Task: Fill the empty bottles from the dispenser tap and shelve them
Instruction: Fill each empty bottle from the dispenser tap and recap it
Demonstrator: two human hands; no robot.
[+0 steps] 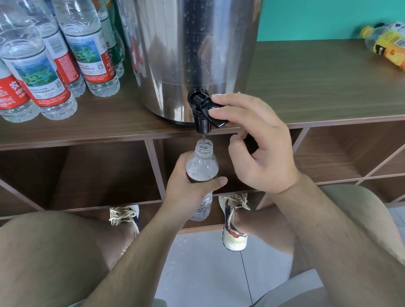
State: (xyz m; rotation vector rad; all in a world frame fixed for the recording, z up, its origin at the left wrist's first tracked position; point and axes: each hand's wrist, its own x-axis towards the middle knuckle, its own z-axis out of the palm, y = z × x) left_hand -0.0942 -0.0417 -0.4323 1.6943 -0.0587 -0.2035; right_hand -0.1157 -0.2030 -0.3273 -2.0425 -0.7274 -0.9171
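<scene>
A steel dispenser (pixel 191 33) stands on the wooden shelf top (pixel 306 86), its black tap (pixel 202 112) hanging over the front edge. My right hand (pixel 256 143) pinches the tap's lever between thumb and forefinger. A thin stream of water runs from the spout into the open neck of a clear plastic bottle (pixel 202 165). My left hand (pixel 191 190) grips that bottle round its middle and holds it upright just under the tap. The bottle's lower part shows below my hand.
Several labelled water bottles (pixel 41 73) stand on the shelf top to the left of the dispenser. A yellow-orange bottle (pixel 399 45) lies at the far right. Open cubbies (pixel 108 175) sit below the top. My knees and shoes are close to the shelf front.
</scene>
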